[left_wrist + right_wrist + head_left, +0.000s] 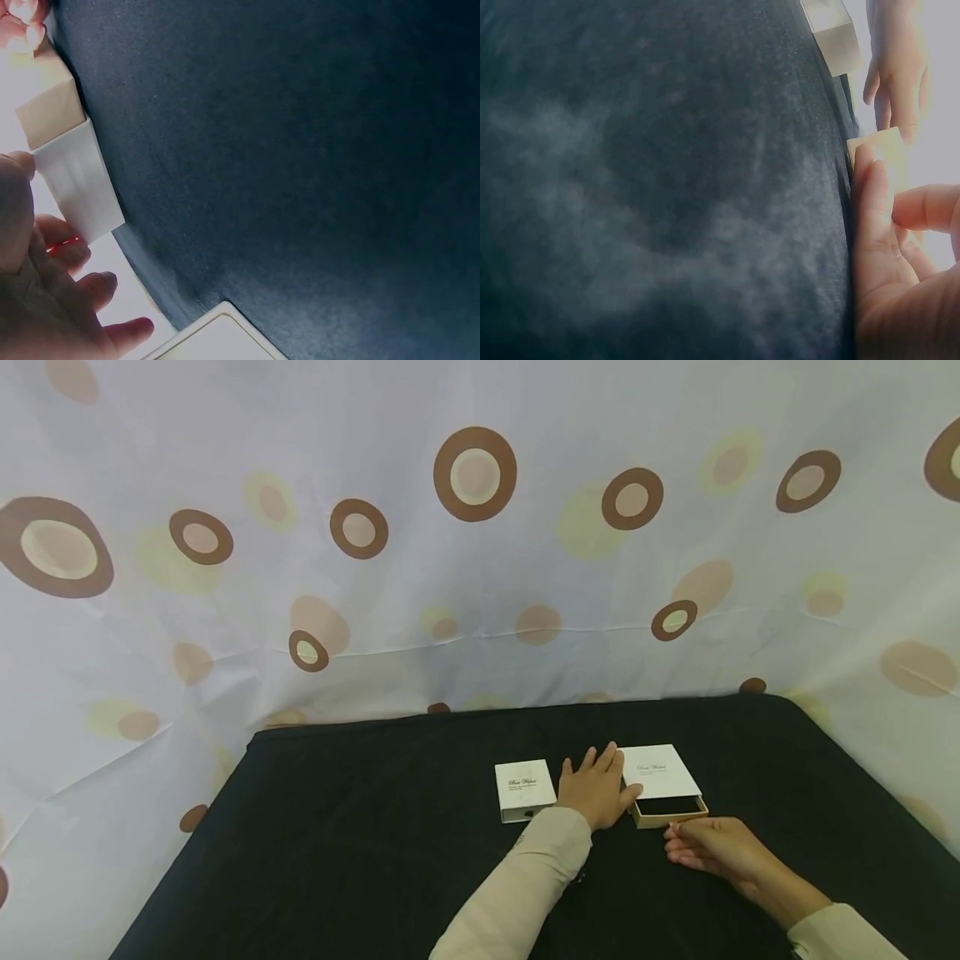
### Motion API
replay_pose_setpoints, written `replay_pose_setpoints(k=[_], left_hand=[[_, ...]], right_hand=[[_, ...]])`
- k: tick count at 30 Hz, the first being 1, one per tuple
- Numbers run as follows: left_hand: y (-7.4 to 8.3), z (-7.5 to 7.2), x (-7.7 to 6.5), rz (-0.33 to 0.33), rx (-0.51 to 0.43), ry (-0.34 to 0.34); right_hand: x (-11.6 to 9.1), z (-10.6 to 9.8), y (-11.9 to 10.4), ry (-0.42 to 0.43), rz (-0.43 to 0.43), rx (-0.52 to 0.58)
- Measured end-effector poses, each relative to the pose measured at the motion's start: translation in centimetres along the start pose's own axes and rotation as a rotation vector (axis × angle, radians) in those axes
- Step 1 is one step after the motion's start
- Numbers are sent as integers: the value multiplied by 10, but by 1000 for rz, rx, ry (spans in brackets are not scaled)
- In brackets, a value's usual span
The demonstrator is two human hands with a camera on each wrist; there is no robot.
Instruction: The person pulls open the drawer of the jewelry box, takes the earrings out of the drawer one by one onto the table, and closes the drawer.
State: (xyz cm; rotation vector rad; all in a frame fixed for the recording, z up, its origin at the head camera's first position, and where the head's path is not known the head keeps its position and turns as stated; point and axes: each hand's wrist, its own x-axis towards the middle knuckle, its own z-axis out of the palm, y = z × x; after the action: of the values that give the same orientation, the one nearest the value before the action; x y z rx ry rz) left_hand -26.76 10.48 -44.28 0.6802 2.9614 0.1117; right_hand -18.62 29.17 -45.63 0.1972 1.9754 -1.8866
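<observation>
A white slide-out gift box has a printed lid sleeve [660, 772] and a tan inner drawer [671, 819], pulled partway out toward the near side. A dark interior shows in the drawer's exposed part. My left hand [592, 795] lies along the sleeve's left side with fingers spread and fairly straight, the thumb at its near corner. In the left wrist view, fingertips touch the white sleeve [82, 180]. My right hand [716, 852] pinches the drawer's near edge between thumb and fingers. The right wrist view shows those fingers over the drawer [889, 142], hiding part of it.
A second, smaller-looking white printed box [525, 785] sits to the left of my left hand, with a dark spot on its near face. Black cloth [337, 843] covers the table. Behind it hangs a white curtain [405, 593] patterned with brown circles.
</observation>
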Motion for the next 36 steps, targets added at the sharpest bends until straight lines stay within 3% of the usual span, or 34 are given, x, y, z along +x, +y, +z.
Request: replay_pose_setpoints(k=[36], left_hand=[[1,-4,-2,6,7,-1]], right_hand=[[-6,-2,6,-61,-25,8]])
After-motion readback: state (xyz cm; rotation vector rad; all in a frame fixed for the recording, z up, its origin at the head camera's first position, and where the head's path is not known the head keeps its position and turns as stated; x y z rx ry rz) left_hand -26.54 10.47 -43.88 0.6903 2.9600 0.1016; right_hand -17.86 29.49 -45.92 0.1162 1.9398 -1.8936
